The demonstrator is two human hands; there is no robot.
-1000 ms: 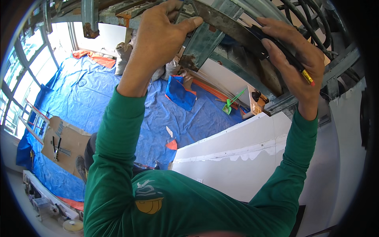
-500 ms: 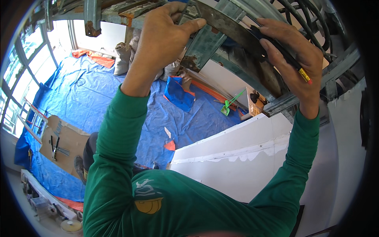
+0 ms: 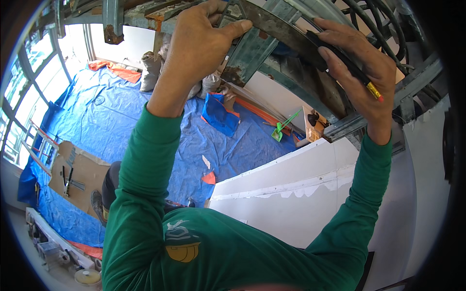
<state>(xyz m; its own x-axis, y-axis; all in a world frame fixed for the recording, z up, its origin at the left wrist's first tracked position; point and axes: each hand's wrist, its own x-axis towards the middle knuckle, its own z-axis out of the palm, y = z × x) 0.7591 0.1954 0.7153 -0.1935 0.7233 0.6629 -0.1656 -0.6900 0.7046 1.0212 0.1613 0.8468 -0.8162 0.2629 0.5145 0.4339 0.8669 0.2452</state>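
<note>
A curved metal strip (image 3: 291,36) runs overhead from upper middle down toward the right, lying against the metal framing (image 3: 417,82) of the ceiling. The left hand (image 3: 199,43) is raised to its left end, fingers curled over the top and the thumb pressed along the strip's edge, so it is grasping the strip. The right hand (image 3: 359,68) is further right and lower on the same strip, palm against it, fingers wrapped over the edge. Clamped under those fingers lies a pencil (image 3: 349,68), dark along its shaft with a yellow and red end poking out below the hand at the right. Both arms wear green sleeves (image 3: 145,160) and come up from the lower edge.

Just beside the left hand, a greenish metal stud (image 3: 252,53) slants down. Black cables (image 3: 388,24) loop at the far right above the framing. Below the right hand a white board wall (image 3: 301,194) stands with a ragged seam across it.

Well below, a blue tarp (image 3: 87,126) covers the floor. On it lie a blue bag (image 3: 221,114), a green tool (image 3: 281,127), grey sacks (image 3: 150,72) and, at the left, cardboard (image 3: 77,177) with black pliers (image 3: 68,177) on it. Windows (image 3: 24,92) line the left rim.
</note>
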